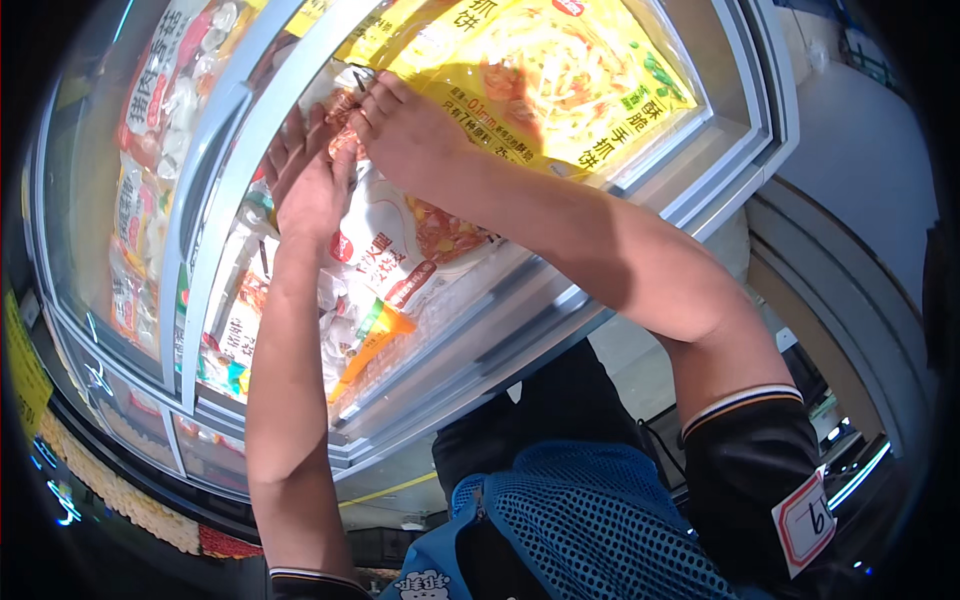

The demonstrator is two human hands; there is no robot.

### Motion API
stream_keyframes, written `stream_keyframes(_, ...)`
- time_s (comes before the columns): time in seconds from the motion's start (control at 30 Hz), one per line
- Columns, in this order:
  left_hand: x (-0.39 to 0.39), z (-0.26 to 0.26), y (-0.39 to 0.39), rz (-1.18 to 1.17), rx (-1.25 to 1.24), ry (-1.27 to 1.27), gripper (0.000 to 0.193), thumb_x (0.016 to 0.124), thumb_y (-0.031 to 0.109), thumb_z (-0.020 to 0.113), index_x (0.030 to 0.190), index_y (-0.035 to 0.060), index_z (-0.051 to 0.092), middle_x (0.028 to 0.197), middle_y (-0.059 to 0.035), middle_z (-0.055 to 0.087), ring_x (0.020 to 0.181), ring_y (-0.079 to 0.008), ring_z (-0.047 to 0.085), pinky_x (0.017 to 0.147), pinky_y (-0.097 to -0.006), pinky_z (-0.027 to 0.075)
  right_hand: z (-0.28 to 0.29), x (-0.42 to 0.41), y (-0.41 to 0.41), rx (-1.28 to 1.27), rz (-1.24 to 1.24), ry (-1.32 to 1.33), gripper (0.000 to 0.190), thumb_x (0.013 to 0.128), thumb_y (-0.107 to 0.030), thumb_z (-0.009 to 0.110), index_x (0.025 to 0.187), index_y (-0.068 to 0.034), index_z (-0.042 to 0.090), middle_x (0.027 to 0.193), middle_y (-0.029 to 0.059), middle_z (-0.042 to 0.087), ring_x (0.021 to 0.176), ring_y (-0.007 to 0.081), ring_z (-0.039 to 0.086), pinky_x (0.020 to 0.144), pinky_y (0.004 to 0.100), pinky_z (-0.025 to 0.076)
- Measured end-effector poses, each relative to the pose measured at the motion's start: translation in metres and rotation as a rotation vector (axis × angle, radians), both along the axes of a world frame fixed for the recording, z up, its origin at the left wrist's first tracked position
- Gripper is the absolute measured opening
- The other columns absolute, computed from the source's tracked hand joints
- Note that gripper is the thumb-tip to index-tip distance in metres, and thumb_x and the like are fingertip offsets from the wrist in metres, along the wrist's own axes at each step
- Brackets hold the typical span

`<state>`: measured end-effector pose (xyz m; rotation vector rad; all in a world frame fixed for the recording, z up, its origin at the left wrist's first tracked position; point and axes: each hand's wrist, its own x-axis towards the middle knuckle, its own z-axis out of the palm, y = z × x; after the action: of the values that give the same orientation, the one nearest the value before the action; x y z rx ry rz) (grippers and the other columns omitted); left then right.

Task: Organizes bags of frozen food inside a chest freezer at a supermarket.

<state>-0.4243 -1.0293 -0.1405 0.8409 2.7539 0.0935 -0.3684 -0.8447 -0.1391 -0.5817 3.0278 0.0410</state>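
Note:
Inside a glass-topped chest freezer, my left hand [311, 180] and my right hand [397, 127] are close together at a plastic food bag [343, 135] with a reddish food picture. The bag lies between my hands, its edges partly hidden by my fingers. My left fingers are slightly spread along its left side, while my right fingers curl at its right side. Just below them is a larger white food bag [386, 217] with printed writing. A big yellow bag of pancakes [555, 82] lies beyond my right forearm.
A sliding glass lid's frame [214, 195] with a curved handle [206, 150] borders my left hand. More frozen food bags [161, 105] show beneath the glass. The freezer's metal rim [525, 322] runs below my right forearm. An orange-tipped bag [375, 337] rests near that rim.

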Motion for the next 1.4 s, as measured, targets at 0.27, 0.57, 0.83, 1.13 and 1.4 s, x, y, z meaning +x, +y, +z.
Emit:
stream_keyframes(0.27,-0.025,-0.028,0.0,-0.06,-0.034,0.12,0.081,0.105,0.048,0.054,0.161,-0.0043,0.027,0.163,-0.0286,0.037,0.152,-0.0465,0.031,0.123,-0.0554,0.028,0.051,0.018,-0.002,-0.207,-0.082,-0.003,0.038,0.094,-0.016,0.06,0.127,0.0,0.07,0.143,0.0144,0.064,0.132,0.0265,0.06,0.122,0.0453,0.035)
stream_keyframes(0.57,-0.054,-0.031,0.026,0.136,-0.015,0.082,0.089,0.105,0.058,0.05,0.16,-0.008,0.029,0.166,-0.0299,0.031,0.155,-0.0474,0.024,0.127,-0.0583,0.018,0.145,0.129,0.105,-0.539,-0.298,-0.204,0.035,0.086,-0.006,0.069,0.122,-0.003,0.069,0.124,0.0144,0.071,0.121,0.0258,0.066,0.117,0.0483,0.044)
stream_keyframes(0.83,-0.046,-0.019,0.052,0.009,0.073,0.124,0.067,0.1,0.048,0.064,0.145,0.002,0.046,0.144,-0.0238,0.056,0.138,-0.0367,0.053,0.115,-0.0565,0.037,0.154,0.14,0.134,-0.59,-0.36,-0.068,0.026,0.079,-0.005,0.082,0.104,-0.006,0.073,0.11,0.0031,0.073,0.1,0.0229,0.069,0.1,0.0414,0.053)
stream_keyframes(1.13,-0.022,-0.029,0.059,-0.02,0.04,0.055,0.069,0.102,0.047,0.059,0.146,-0.0034,0.044,0.168,-0.0339,0.017,0.156,-0.0539,0.017,0.123,-0.0689,0.016,0.152,0.142,0.136,-0.597,-0.421,-0.015,0.025,0.076,-0.005,0.082,0.099,-0.006,0.073,0.099,0.0036,0.073,0.09,0.0236,0.069,0.086,0.0374,0.055)
stream_keyframes(1.4,-0.024,0.0,0.049,0.052,0.116,-0.145,0.075,0.103,0.047,0.06,0.154,-0.0048,0.04,0.17,-0.0297,0.02,0.158,-0.0488,0.018,0.126,-0.0598,0.018,0.148,0.14,0.134,-0.587,-0.446,0.002,0.016,0.08,-0.008,0.079,0.094,-0.008,0.072,0.094,0.0047,0.073,0.082,0.0256,0.069,0.079,0.0367,0.055)
